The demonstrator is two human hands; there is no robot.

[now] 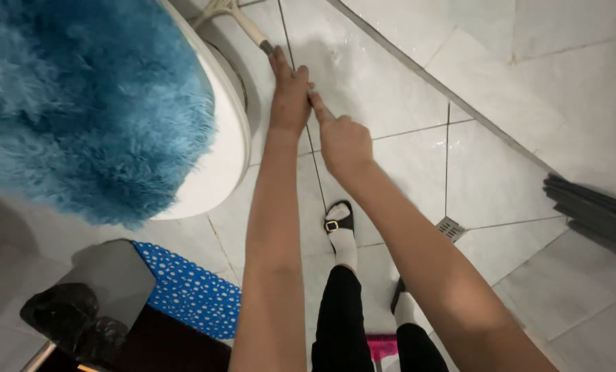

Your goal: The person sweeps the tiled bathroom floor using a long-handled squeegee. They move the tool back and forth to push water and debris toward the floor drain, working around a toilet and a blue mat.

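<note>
Left hand (289, 96) clamped high on brush handle (251, 29), right hand (342, 141) gripping just below, forefinger extended along it for steadiness, bristles beyond both hands beside toilet base (235, 69), floor drain (450, 228) near right forearm.

Both arms outstretched, left hand (289, 96) and right hand (344, 141) closed, side by side
</note>
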